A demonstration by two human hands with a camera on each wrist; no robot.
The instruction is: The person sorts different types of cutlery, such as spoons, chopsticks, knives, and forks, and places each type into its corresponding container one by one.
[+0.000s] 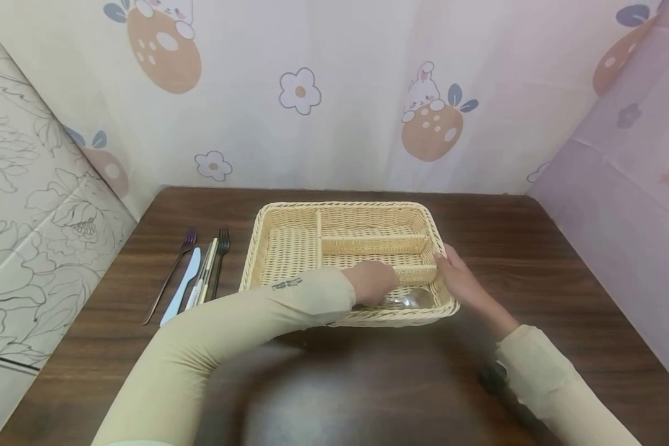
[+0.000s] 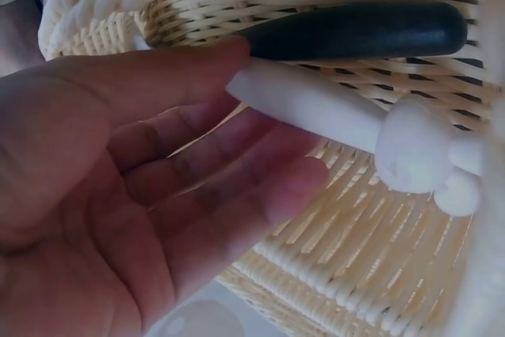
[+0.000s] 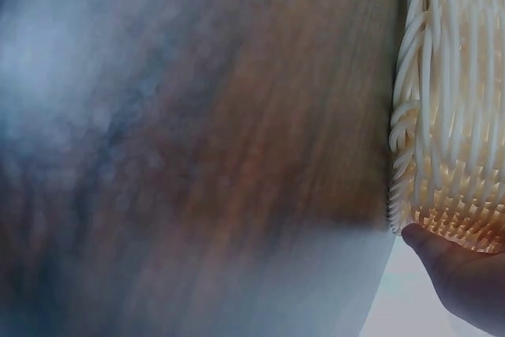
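A pale woven basket [image 1: 292, 254] with dividers sits mid-table. My left hand [image 1: 372, 282] reaches into its front right compartment, where the metal bowl of a spoon [image 1: 415, 299] shows. In the left wrist view, the left hand [image 2: 189, 171] pinches a white-handled spoon [image 2: 316, 108] at the narrow end of its handle, the thumb above and fingers behind. The handle's other end is rounded with small knobs. A dark handle [image 2: 363, 31] lies alongside, close to the thumb tip. My right hand [image 1: 459, 279] grips the basket's right side, its thumb [image 3: 430, 246] at the rim.
Left of the basket lie a purplish fork [image 1: 170, 272], a pale blue knife [image 1: 183, 285], chopsticks [image 1: 205, 275] and a black fork [image 1: 220, 257]. The dark wooden table [image 1: 490, 229] meets a patterned curtain [image 1: 345, 142] at the back.
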